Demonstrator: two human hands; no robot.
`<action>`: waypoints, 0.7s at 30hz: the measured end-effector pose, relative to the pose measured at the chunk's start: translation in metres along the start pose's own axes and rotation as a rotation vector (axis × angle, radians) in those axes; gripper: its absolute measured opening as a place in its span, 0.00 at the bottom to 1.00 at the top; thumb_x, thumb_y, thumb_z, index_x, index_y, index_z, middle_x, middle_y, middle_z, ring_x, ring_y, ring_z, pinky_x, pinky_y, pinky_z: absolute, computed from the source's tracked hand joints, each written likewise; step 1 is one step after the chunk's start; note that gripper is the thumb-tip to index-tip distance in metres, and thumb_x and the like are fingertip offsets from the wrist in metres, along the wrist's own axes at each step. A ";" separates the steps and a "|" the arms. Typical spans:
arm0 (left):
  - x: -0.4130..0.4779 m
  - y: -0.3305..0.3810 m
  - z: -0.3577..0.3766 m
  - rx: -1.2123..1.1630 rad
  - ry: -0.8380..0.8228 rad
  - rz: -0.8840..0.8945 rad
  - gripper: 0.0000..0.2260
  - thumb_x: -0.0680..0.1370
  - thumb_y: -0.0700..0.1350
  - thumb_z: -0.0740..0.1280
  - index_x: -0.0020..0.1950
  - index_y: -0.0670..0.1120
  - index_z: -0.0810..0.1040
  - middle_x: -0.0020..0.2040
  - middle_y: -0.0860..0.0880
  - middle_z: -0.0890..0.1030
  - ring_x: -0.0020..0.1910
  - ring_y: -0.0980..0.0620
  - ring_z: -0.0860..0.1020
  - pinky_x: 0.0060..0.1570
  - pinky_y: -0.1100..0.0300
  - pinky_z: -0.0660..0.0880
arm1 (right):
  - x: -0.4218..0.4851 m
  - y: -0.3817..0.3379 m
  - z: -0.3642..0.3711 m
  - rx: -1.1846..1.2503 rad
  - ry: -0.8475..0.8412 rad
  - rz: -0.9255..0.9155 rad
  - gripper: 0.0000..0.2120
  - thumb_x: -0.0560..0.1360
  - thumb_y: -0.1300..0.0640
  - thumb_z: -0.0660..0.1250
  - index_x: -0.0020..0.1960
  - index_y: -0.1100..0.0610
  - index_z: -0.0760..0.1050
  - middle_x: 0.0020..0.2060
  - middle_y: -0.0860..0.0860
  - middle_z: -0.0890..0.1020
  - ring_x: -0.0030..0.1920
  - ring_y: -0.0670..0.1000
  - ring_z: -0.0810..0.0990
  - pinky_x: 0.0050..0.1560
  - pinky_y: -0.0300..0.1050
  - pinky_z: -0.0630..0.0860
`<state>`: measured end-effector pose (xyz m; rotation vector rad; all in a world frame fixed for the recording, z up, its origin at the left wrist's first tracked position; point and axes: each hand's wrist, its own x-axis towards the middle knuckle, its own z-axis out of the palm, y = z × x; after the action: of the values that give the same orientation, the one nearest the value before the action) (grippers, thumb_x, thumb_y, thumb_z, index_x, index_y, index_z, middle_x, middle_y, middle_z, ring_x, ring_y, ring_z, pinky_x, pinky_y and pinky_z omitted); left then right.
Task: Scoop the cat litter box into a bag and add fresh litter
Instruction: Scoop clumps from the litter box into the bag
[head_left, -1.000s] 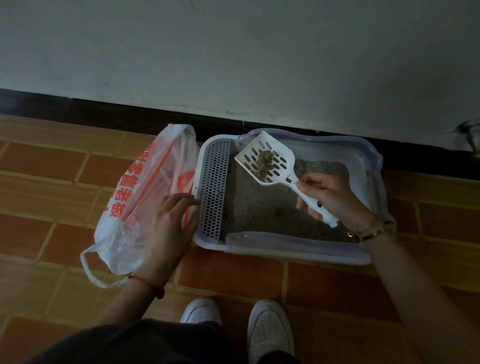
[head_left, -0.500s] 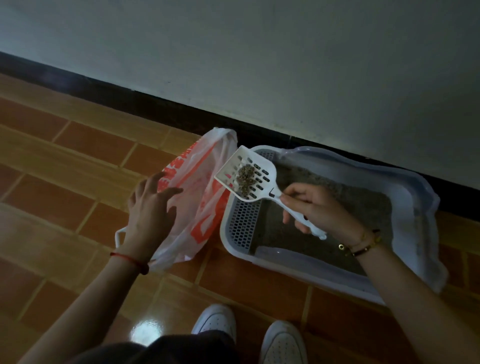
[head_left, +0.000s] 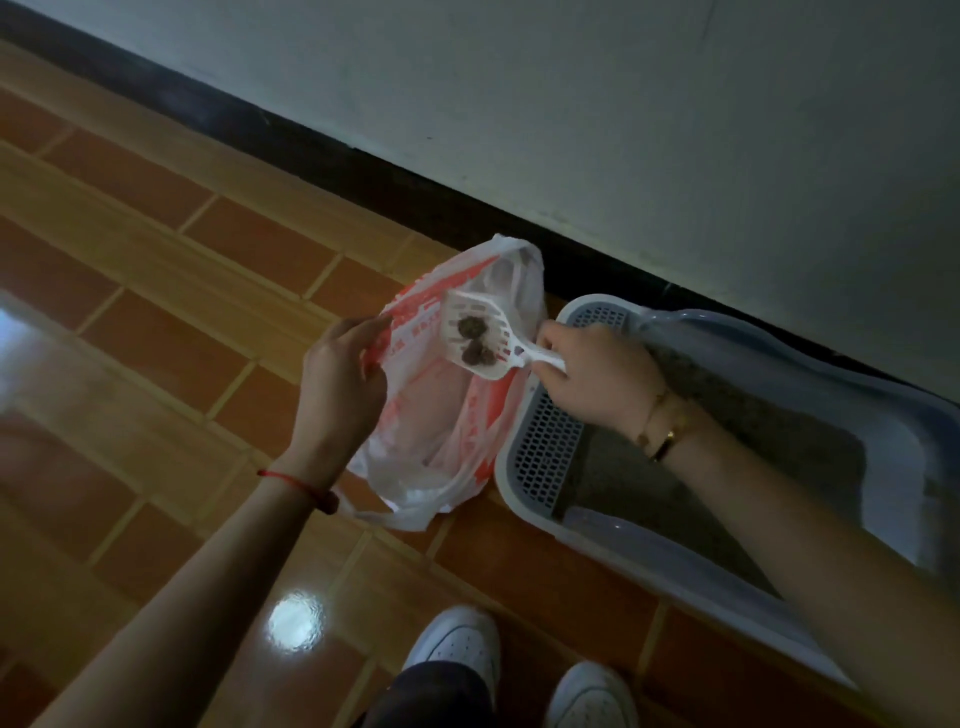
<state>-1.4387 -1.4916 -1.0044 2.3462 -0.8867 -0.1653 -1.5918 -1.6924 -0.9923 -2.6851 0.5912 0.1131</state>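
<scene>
Tiled floor (head_left: 156, 364) bearing a litter box (head_left: 511, 467), a plastic bag (head_left: 441, 431) (red print) just beside it, rim pinched by the left hand (head_left: 340, 384), while the right hand (head_left: 597, 379), fingers clenched, holds a scoop (head_left: 475, 340) of dark clumps (head_left: 470, 327) over the bag's mouth.

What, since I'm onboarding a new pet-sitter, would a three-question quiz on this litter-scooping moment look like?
1. True or false: the white slotted plastic scoop is empty.
2. Pick one: the left hand grips A) the rim of the thin white-and-red plastic bag, B) the scoop's handle, C) nothing.
3. Fill the gap: the right hand holds the scoop over the open ____.
Key: 1 false, it carries dark clumps; 2 A; 3 bag.
</scene>
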 end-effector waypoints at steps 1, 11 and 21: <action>-0.001 0.000 0.001 -0.006 0.008 0.003 0.19 0.77 0.31 0.64 0.66 0.44 0.76 0.61 0.45 0.78 0.55 0.51 0.77 0.53 0.57 0.78 | 0.002 -0.003 0.002 -0.134 0.028 -0.049 0.06 0.79 0.49 0.60 0.54 0.50 0.70 0.38 0.47 0.78 0.33 0.46 0.77 0.29 0.39 0.69; -0.007 0.002 0.011 -0.038 -0.005 0.034 0.18 0.78 0.31 0.64 0.67 0.43 0.76 0.64 0.44 0.77 0.57 0.54 0.75 0.49 0.71 0.71 | -0.010 -0.005 0.009 -0.396 0.140 -0.195 0.17 0.77 0.53 0.65 0.64 0.53 0.67 0.49 0.53 0.78 0.38 0.50 0.79 0.35 0.42 0.73; -0.009 0.013 0.013 -0.049 -0.039 0.088 0.18 0.77 0.32 0.65 0.66 0.44 0.76 0.63 0.45 0.78 0.56 0.51 0.78 0.49 0.65 0.75 | -0.064 0.025 -0.030 0.667 -0.045 0.329 0.10 0.79 0.55 0.64 0.49 0.61 0.78 0.32 0.54 0.83 0.23 0.49 0.75 0.23 0.36 0.71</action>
<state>-1.4566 -1.5003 -1.0082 2.2607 -0.9917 -0.1949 -1.6603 -1.7001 -0.9631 -1.9276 0.8723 0.0515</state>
